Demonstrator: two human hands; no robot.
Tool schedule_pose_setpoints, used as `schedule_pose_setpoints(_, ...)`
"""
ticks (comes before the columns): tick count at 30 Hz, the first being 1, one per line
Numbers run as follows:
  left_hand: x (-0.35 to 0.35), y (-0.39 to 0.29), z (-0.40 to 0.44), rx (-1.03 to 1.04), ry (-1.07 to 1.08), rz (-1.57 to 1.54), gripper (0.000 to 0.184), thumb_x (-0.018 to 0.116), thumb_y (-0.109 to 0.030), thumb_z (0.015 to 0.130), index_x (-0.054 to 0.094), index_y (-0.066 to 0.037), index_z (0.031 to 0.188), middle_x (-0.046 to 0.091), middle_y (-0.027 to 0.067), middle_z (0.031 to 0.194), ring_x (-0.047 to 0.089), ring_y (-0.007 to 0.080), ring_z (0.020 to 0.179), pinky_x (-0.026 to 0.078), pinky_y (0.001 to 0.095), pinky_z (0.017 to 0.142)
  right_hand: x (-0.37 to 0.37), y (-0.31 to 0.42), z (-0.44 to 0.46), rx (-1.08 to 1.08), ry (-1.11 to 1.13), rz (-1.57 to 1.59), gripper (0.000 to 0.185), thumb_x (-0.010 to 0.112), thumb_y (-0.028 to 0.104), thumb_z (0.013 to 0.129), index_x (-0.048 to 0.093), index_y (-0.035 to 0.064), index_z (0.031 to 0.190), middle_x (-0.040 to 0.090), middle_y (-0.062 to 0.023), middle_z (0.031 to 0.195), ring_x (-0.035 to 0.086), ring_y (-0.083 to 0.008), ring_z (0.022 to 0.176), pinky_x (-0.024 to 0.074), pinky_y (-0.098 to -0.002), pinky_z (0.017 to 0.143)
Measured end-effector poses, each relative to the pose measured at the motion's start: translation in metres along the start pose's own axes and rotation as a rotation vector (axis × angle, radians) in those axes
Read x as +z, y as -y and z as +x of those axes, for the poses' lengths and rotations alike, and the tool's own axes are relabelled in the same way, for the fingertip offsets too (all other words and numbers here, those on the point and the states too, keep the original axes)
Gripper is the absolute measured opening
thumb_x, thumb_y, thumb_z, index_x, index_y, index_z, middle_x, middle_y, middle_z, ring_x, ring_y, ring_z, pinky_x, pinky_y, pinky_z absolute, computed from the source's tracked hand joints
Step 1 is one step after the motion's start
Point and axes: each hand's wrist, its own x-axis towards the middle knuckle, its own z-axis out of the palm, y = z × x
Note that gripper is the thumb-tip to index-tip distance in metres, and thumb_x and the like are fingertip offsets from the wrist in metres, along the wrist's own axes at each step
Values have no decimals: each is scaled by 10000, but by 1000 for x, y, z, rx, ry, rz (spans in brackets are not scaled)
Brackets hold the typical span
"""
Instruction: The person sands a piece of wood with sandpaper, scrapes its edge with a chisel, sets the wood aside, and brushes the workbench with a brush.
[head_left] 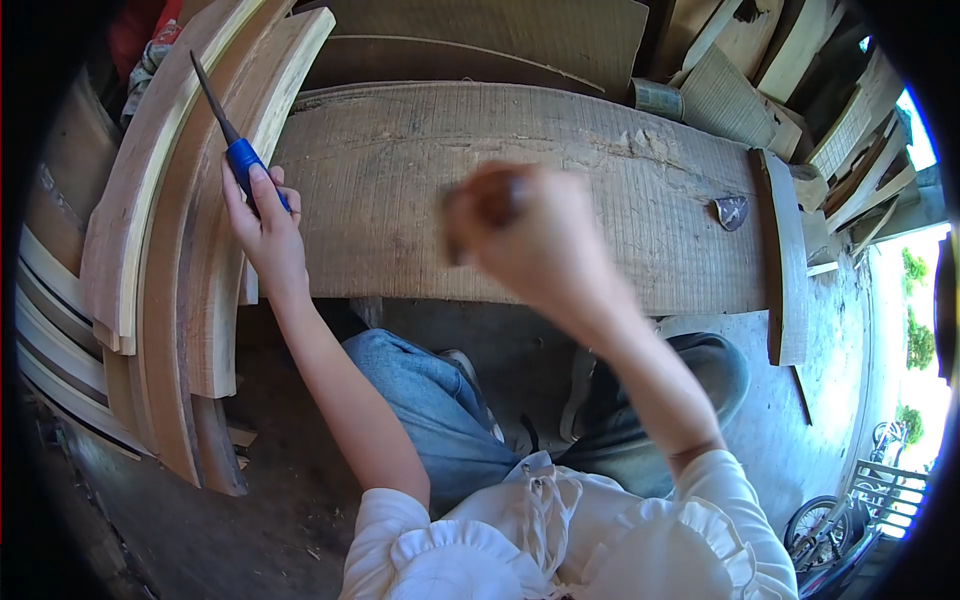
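My left hand (268, 225) is closed around the blue handle of a file (232, 140), whose dark tapering blade points up and away over curved boards at the left. Smeared by motion, my right hand (555, 240) is closed around a brown rounded object (495, 200); the blur hides its kind. That hand is above the middle of a wide wooden plank (380, 200), which lies across in front of my knees. Whether the brown object touches the plank, I cannot tell.
Curved boards (165, 210) are stacked at the left. A narrow wooden piece (785, 260) lies across the plank's right end, near a small dark scrap (731, 212). A metal can (658, 100) and wood offcuts (715, 95) crowd the back right. A bicycle (820, 525) stands at lower right.
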Motion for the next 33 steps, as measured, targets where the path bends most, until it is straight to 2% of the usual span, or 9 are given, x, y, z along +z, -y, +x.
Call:
schedule_pose_setpoints(2,1,4,2,13,9,-24,510,463,-241,960,272,-86,1408,547,78,901,443,59,610,370,172,501,42,6,3,-63,184,220,119,597,118,790,654,14,785,640,-101,610,643,-155,561,513,-288,550)
schedule_pose_setpoints(8,-5,-3,-4,-4,21,41,497,469,-229,958,294,-83,1400,546,87,904,439,59,591,379,170,501,33,-25,-18,180,263,116,163,612,174,781,660,18,774,638,-161,663,630,-213,576,508,-327,561)
schedule_pose_setpoints(13,-16,0,-3,-32,67,15,474,470,-234,958,329,-90,1387,548,83,908,444,58,600,376,160,502,-96,-72,-44,287,-265,-789,184,579,190,749,654,23,735,634,-169,667,639,-333,640,520,-418,616)
schedule_pose_setpoints(17,-17,-4,-6,-36,-3,-29,484,476,-248,955,322,-107,1392,555,51,875,432,42,587,342,156,493,-84,-36,-43,77,-385,-305,122,558,100,818,663,41,805,637,-78,605,638,-138,539,503,-278,536)
schedule_pose_setpoints(21,-9,-7,-6,25,-42,-57,508,488,-234,950,299,-98,1401,555,85,891,440,53,584,368,168,492,24,-22,-15,-69,24,332,124,591,122,758,665,39,812,637,-153,647,664,-254,609,533,-328,594)
schedule_pose_setpoints(22,-8,-4,-5,33,-45,-58,508,488,-234,950,299,-98,1401,555,85,891,440,53,584,368,168,492,47,-18,-10,-95,98,329,120,617,77,803,645,-26,859,664,-93,696,609,-96,596,497,-263,562)
schedule_pose_setpoints(27,-8,-2,-5,-5,-5,-83,488,484,-243,952,327,-81,1385,564,84,898,444,46,567,339,169,459,57,-49,8,116,116,184,151,620,140,815,665,-4,824,649,-117,660,628,-158,540,514,-268,508)
schedule_pose_setpoints(29,-9,-7,-7,-61,3,-86,475,492,-271,947,364,-83,1364,566,63,891,444,37,559,312,166,447,-10,-42,16,490,142,-111,188,626,191,764,671,20,828,661,-171,773,656,-284,696,530,-385,667)
schedule_pose_setpoints(33,-18,-2,-2,-95,-9,-135,470,509,-283,939,393,-67,1340,571,45,881,433,35,554,313,168,452,-85,-71,7,476,-177,-834,229,582,189,791,650,-23,847,653,-195,766,658,-322,745,538,-400,675)
